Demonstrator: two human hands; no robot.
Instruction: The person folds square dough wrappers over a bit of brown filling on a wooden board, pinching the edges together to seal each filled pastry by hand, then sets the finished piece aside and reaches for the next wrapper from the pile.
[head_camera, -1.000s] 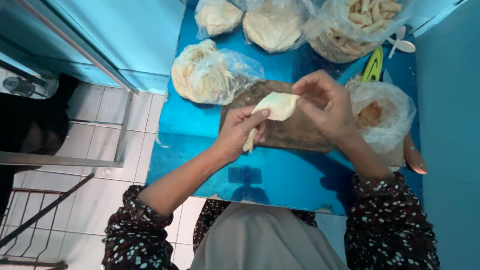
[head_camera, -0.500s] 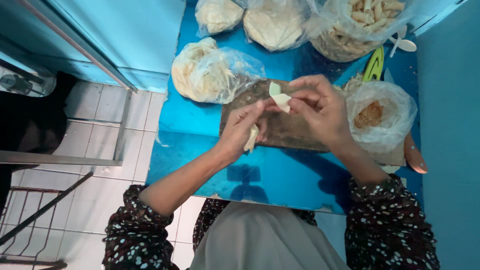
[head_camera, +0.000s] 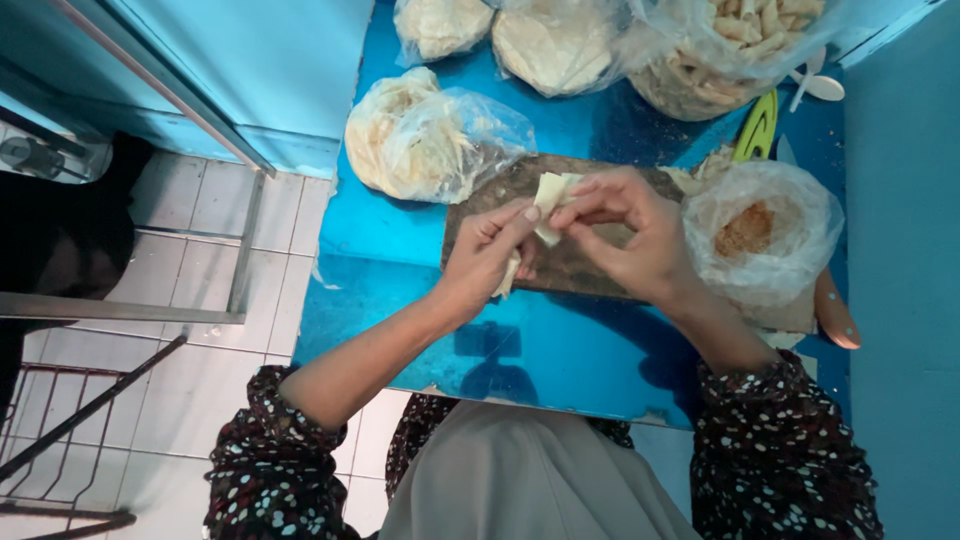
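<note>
1. A clear bag (head_camera: 762, 232) at the right is filled with brown crumbly filling.
2. Pale stacked wrappers are held in another bag (head_camera: 425, 143) at the upper left; two more bags (head_camera: 555, 45) of the same lie at the far edge.
3. A large bag of rolled pieces (head_camera: 735, 50) is seen at the top right.
4. A pale wrapper (head_camera: 545, 205) is pinched between the left hand (head_camera: 488, 255) and the right hand (head_camera: 625, 235), both closed on it, above a brown board (head_camera: 575, 270).
5. Everything is carried by a shiny blue table (head_camera: 420, 320), flanked by white floor tiles (head_camera: 180, 270) and blue walls.
</note>
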